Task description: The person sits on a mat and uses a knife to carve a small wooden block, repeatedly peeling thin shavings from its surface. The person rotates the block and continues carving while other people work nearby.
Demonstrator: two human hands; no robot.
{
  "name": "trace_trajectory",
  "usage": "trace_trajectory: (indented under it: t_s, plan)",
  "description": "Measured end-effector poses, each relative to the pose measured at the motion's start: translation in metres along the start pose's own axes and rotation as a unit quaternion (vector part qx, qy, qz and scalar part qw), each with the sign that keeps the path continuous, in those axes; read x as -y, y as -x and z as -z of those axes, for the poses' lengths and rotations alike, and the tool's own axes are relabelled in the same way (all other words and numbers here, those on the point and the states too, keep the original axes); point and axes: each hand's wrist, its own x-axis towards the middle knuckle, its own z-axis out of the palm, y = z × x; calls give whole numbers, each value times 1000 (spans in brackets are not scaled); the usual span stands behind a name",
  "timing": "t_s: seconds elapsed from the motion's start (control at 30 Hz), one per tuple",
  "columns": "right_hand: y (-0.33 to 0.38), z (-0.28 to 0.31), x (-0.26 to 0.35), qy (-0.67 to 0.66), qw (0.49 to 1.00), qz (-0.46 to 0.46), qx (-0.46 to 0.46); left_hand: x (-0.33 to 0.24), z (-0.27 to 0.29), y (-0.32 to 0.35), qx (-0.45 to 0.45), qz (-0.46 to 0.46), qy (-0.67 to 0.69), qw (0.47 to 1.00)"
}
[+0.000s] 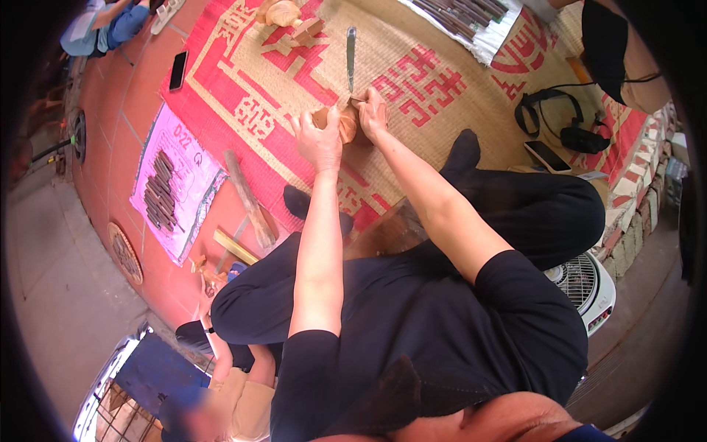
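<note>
A rounded, carved piece of pale brown wood point(346, 127) is between my hands, just beyond my crossed legs. My left hand point(319, 141) grips its left side, with the fingers bent over it and the thumb near the top. My right hand point(372, 114) is closed at its right upper edge. A small dark thing shows at those fingertips, but I cannot make out what it is. Just beyond the hands, a long flat metal blade point(351, 59) points away from me over the mat. My hands partly cover the wood.
A red and straw woven mat point(309, 70) lies underneath. A wooden stick point(250, 202), a pink sheet point(184, 136) with several dark rods point(160, 191), and a phone point(178, 71) are left. A strapped device point(582, 138) and fan point(578, 283) are right. A person point(243, 390) works lower left.
</note>
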Motion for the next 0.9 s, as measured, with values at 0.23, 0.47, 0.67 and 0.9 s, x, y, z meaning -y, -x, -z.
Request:
trace_trajectory:
  t_s: [0.23,0.47,0.67,0.9]
  plan:
    - [4,12,7,-131,987,72,64,4,2,2,11,13,1,1000]
    - [-9,11,21,19,994,-90,57,3,1,2,3,-7,5,1000]
    - [10,12,17,-44,991,88,92,9,3,2,-1,4,26,1000]
    - [-17,13,23,34,993,-114,26,-2,3,5,4,-17,6,1000]
